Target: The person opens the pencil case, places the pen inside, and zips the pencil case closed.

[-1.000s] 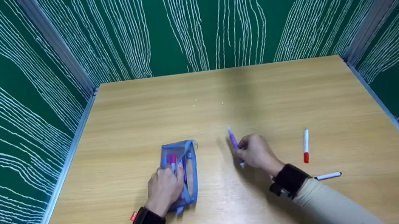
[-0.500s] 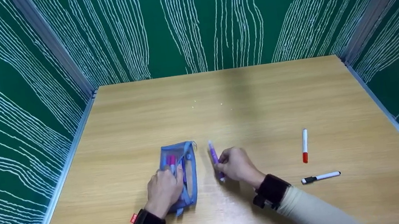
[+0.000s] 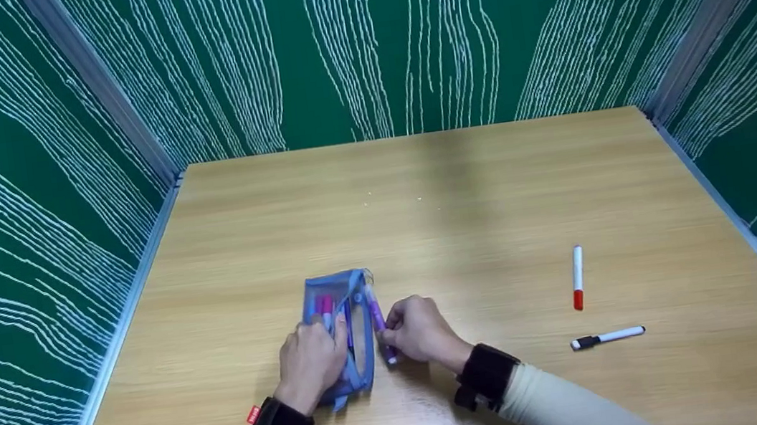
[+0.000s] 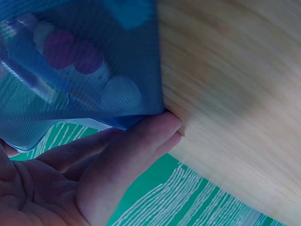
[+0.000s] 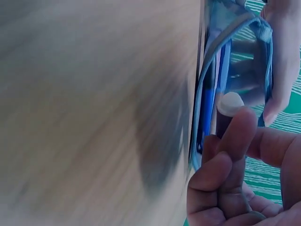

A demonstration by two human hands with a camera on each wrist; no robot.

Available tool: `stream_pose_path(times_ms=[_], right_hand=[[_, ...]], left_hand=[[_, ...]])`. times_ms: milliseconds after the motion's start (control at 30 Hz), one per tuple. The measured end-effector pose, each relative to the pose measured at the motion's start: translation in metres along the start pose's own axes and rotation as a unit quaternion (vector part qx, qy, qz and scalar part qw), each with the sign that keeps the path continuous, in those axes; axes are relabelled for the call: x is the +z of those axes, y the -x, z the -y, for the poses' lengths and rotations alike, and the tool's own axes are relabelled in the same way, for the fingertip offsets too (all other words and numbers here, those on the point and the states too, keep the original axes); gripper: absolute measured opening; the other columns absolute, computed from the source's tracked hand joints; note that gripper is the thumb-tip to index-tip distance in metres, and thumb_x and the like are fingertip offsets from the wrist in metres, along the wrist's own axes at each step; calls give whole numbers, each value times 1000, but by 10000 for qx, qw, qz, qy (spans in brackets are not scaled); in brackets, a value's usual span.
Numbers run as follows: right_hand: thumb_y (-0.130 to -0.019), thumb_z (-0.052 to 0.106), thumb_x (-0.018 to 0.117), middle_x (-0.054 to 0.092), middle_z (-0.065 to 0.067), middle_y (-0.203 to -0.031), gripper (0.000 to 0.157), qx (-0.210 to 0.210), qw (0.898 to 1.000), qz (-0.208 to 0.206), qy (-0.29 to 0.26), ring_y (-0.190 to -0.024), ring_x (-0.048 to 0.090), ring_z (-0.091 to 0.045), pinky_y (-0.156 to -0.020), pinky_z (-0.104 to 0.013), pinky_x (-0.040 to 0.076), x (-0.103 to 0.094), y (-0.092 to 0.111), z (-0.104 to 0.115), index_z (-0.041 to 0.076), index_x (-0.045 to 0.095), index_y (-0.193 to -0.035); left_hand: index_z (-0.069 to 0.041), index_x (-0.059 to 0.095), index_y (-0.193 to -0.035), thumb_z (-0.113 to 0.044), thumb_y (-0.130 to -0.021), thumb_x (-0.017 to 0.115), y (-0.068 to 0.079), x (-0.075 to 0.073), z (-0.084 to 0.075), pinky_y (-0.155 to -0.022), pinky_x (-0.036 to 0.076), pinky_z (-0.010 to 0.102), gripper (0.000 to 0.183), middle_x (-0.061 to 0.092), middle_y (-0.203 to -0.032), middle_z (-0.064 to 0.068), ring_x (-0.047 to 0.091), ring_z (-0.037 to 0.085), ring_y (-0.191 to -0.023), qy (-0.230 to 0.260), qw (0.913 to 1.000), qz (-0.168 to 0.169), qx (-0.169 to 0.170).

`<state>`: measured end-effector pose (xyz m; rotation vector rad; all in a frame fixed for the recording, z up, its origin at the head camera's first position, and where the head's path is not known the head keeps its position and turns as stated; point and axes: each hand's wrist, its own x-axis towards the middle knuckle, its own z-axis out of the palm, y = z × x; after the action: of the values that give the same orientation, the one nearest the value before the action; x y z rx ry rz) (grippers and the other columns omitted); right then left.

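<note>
A blue mesh pencil case (image 3: pixel 362 359) lies on the table with its side opening facing right. My left hand (image 3: pixel 311 361) grips the case's upper edge; in the left wrist view its fingers (image 4: pixel 136 146) reach along the mesh. Pink-capped markers (image 4: pixel 60 49) show through the mesh, and a blue pen (image 5: pixel 207 106) lies inside the opening. My right hand (image 3: pixel 420 330) pinches a purple marker (image 3: pixel 376 310) right beside the opening. In the right wrist view, the marker's white end (image 5: pixel 230 103) sticks out past my fingers, which hide the rest.
On the right of the wooden table (image 3: pixel 482 229) lie a white marker with a red cap (image 3: pixel 577 278) and a white marker with a black cap (image 3: pixel 608 337). Green walls with white lines (image 3: pixel 394 44) surround the table on three sides.
My right hand has carried the purple marker leftward across the table to the pencil case. My left hand has stayed on the case. The black-capped marker's cap has come into view.
</note>
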<state>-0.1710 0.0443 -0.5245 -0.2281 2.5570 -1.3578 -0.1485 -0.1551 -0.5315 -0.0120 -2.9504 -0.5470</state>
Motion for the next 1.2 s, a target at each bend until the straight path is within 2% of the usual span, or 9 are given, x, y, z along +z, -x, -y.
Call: stream_pose_path(times_ms=[100,333,633,867,1067,1200], right_hand=[[-84,13,84,66,3,-66,17,-11,10000,-35,19,-55,63,-11,-52,-27,54,8,-1,4,11,70,-74],[-86,9,82,66,-1,-61,20,17,9997,76,-250,-47,64,-12,-47,-28,54,23,-7,10,7,69,-71],[-87,11,82,65,-1,-61,19,99,9997,189,-115,-47,65,-14,-46,-28,54,35,-12,15,7,69,-73],[-88,10,81,63,1,-59,18,-131,9994,129,291,-44,61,-9,-47,-25,53,42,-13,19,7,70,-74],[-86,9,81,64,1,-57,16,-276,9993,55,244,-42,61,-9,-44,-25,52,45,-13,18,6,71,-74],[-87,13,82,65,2,-56,18,-313,9990,27,329,-43,61,-8,-45,-24,51,43,-13,18,7,72,-73]], left_hand=[[-5,59,-74,-43,-105,46,1,0,0,-57,52,49,51,64,-76,19,65,34,-64,-45,10000,-56,11],[-8,55,-71,-46,-106,44,0,0,-1,-57,52,48,52,62,-75,16,63,32,-63,-21,9999,136,-98],[-11,52,-68,-44,-106,43,0,-1,-1,-57,52,47,52,61,-74,16,62,31,-63,-20,9999,141,-38],[-6,58,-71,-44,-107,42,-1,0,-2,-57,52,46,55,60,-73,16,61,31,-62,-86,9999,102,-4],[0,64,-80,-42,-106,44,1,2,-1,-59,53,49,53,63,-74,20,64,36,-65,-132,9998,-79,144],[0,64,-80,-41,-106,44,1,2,0,-59,53,49,53,63,-74,20,64,35,-65,-120,9998,-89,156]])
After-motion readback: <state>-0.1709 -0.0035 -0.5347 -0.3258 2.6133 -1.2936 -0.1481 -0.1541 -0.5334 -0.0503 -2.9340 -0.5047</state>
